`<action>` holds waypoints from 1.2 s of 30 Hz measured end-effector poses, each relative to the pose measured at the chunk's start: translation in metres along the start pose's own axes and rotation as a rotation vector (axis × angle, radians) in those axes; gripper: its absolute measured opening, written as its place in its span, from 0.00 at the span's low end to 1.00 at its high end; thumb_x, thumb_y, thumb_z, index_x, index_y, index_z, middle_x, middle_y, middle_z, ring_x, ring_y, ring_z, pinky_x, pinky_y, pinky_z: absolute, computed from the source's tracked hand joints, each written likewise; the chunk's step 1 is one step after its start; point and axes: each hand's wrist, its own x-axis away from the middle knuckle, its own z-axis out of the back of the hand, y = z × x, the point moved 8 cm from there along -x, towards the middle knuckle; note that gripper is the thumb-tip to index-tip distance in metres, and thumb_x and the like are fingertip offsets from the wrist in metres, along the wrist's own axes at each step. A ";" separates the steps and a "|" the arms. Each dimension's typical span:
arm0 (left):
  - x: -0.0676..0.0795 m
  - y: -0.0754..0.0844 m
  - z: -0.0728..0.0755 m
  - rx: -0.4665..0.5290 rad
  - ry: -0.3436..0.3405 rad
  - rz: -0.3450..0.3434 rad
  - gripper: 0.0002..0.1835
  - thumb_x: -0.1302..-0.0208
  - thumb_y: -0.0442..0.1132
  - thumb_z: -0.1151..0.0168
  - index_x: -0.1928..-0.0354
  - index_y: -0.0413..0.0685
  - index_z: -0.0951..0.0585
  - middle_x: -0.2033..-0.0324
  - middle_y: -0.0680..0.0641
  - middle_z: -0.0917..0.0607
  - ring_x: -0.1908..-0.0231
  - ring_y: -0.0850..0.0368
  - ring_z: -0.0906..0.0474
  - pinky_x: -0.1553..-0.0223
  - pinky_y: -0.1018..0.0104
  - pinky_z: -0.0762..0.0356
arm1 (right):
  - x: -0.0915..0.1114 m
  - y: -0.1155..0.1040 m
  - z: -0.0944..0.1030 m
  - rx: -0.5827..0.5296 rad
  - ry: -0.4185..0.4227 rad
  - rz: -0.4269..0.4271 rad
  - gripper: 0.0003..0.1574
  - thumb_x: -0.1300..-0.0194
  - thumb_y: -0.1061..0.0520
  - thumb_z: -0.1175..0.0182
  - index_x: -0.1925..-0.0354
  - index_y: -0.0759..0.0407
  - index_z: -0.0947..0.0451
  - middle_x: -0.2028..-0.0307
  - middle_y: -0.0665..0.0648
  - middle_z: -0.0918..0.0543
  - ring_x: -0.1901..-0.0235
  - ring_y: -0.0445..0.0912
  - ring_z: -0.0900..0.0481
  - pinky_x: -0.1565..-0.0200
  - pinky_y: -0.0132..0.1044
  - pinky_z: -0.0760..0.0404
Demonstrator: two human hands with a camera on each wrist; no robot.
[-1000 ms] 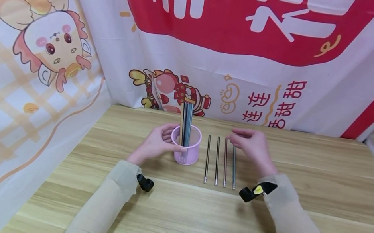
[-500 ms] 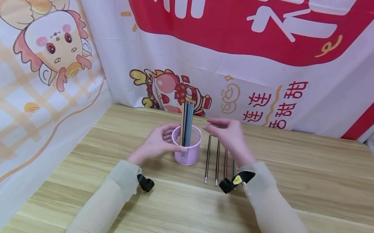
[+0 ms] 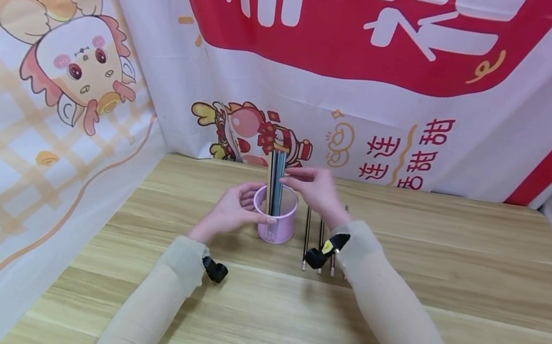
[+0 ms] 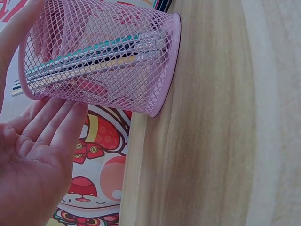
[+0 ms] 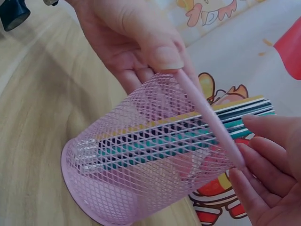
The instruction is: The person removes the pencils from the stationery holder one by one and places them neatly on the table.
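My left hand [image 3: 230,210] holds a pink mesh pencil cup [image 3: 282,229] upright on the table, its thumb over the near rim and its fingers around the far left side. Several pencils [image 3: 275,184], among them teal, black and yellow ones, lean together in the cup with their upper ends above the rim. At their right side is my right hand [image 3: 317,190], its thumb tip [image 5: 249,121] right at the teal pencil and its fingers loosely bent near the rim. Several more pencils [image 3: 306,242] lie side by side to the cup's right, partly hidden under my right wrist.
The wooden table [image 3: 253,323] ends at a back wall of printed cloth [image 3: 267,87], close behind the cup. Another patterned cloth [image 3: 42,161] borders the left side. A black wrist camera [image 3: 215,270] sticks out from each sleeve.
My right hand has moved left from above the lying pencils to the pencils in the cup. The left hand and the cup have stayed in place.
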 end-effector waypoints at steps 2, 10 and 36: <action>0.000 0.000 0.000 0.003 0.000 0.002 0.47 0.52 0.40 0.16 0.30 0.42 0.30 0.36 0.42 0.22 0.38 0.48 0.24 0.35 0.60 0.26 | -0.002 0.002 -0.003 -0.011 0.003 -0.005 0.23 0.36 0.50 0.27 0.44 0.54 0.15 0.48 0.54 0.13 0.46 0.48 0.18 0.39 0.46 0.22; 0.000 -0.001 0.000 0.018 -0.012 0.010 0.47 0.50 0.38 0.17 0.29 0.42 0.31 0.35 0.40 0.24 0.36 0.46 0.26 0.33 0.58 0.29 | -0.003 0.006 -0.006 -0.024 0.053 -0.016 0.21 0.36 0.50 0.27 0.46 0.53 0.14 0.50 0.52 0.13 0.49 0.47 0.18 0.43 0.45 0.20; 0.000 0.001 -0.001 0.028 -0.017 -0.008 0.46 0.52 0.36 0.16 0.30 0.42 0.29 0.36 0.42 0.22 0.37 0.48 0.25 0.35 0.60 0.27 | 0.005 -0.002 0.011 -0.217 0.117 0.019 0.23 0.36 0.58 0.27 0.44 0.61 0.17 0.54 0.58 0.13 0.58 0.49 0.13 0.50 0.37 0.14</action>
